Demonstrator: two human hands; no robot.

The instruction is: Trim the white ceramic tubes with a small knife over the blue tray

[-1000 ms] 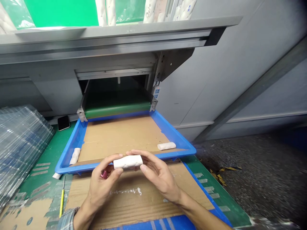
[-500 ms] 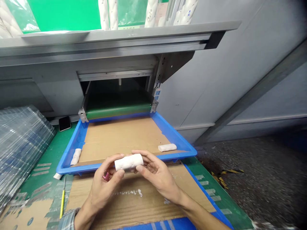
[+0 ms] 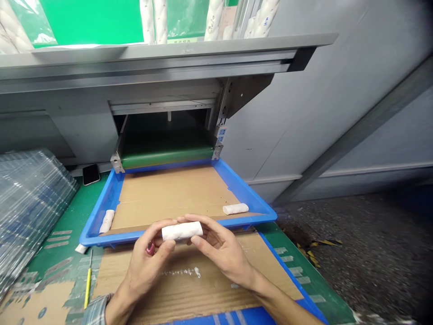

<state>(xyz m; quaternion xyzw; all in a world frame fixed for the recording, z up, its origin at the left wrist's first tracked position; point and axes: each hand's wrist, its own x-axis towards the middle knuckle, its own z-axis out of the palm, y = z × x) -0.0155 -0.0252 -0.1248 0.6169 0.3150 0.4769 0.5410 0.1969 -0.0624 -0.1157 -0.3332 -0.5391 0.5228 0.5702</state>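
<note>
A short white tube [image 3: 181,231], soft-looking with a few small dark marks, is held level between both hands above the cardboard. My left hand [image 3: 149,255] grips its left end, thumb in front and fingers behind. A small pinkish-red object [image 3: 150,248] is tucked in that same palm; its kind is unclear. At the right end my right hand [image 3: 221,250] pinches the tube, with the thumb at the lower front edge and fingers curled over the back. Similar white pieces lie in the blue tray beyond, one at the left [image 3: 107,221] and one at the right [image 3: 236,208].
The blue tray [image 3: 88,228], lined with cardboard, sits against a green conveyor belt [image 3: 167,155]. Lower cardboard [image 3: 189,289] lies under my hands. A yellow-handled tool [image 3: 88,286], a phone [image 3: 91,174] and stacked clear plastic trays [image 3: 34,203] are at left. A metal shelf [image 3: 169,58] overhangs.
The tube has turned a little about its length, so its front marks show less. My right fingers have shifted left along its back. Both hands stay in nearly the same place.
</note>
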